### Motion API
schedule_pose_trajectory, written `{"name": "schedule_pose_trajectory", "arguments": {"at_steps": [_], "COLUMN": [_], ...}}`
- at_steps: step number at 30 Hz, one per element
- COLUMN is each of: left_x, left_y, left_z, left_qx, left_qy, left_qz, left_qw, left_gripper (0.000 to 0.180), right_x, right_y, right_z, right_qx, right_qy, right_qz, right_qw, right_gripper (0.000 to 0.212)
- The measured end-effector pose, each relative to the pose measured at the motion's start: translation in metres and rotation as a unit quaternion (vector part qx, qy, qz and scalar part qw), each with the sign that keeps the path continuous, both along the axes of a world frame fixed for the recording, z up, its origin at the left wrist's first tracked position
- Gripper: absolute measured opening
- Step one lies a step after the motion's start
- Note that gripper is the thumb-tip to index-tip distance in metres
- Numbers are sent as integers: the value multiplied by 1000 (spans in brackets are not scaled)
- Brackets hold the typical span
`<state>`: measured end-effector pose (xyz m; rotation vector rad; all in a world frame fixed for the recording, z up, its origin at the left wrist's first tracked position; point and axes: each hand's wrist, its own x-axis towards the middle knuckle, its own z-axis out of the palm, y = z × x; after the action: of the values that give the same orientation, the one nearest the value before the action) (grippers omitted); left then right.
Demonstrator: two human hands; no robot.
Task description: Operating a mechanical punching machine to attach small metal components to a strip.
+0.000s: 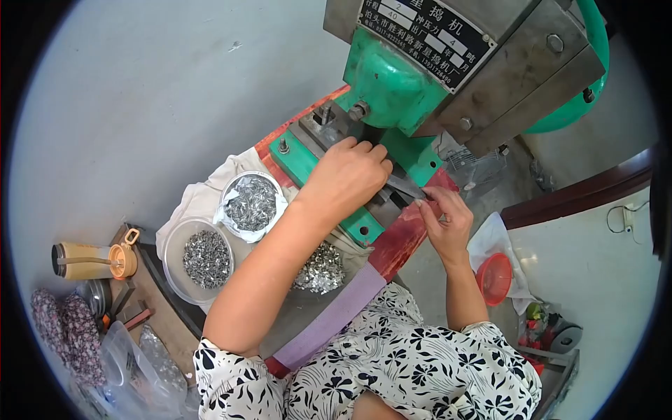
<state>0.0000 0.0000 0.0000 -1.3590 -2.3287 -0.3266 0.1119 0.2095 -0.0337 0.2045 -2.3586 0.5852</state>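
A green and grey punch press stands in front of me. My left hand reaches over its base, fingers curled down at the die, and what they hold is hidden beneath them. To the right, my right hand pinches the outer end of a flat grey metal strip. The strip's other end runs in toward the die, next to my left hand. The green base plate with bolts lies under my left wrist.
Left of the press sit a lined bowl of shiny metal pins, a clear tub of small metal parts and a pile of metal bits. A yellow bottle lies far left. A red basket is at right.
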Motion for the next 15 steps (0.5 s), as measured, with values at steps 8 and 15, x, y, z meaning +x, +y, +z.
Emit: {"name": "schedule_pose_trajectory", "arguments": {"at_steps": [8, 15], "left_x": [-7, 1], "left_y": [16, 29], "left_z": [2, 6], "left_qx": [-45, -73], "left_qy": [27, 16], "left_qz": [-56, -91], "left_qw": [997, 993], "left_gripper": [6, 7], "right_x": [14, 38], "right_y": [-3, -1], "right_z": [-2, 1], "right_qx": [-48, -64], "right_qy": [-61, -85], "right_qz": [-15, -28], "right_qw": [997, 994], "right_gripper": [22, 23]}}
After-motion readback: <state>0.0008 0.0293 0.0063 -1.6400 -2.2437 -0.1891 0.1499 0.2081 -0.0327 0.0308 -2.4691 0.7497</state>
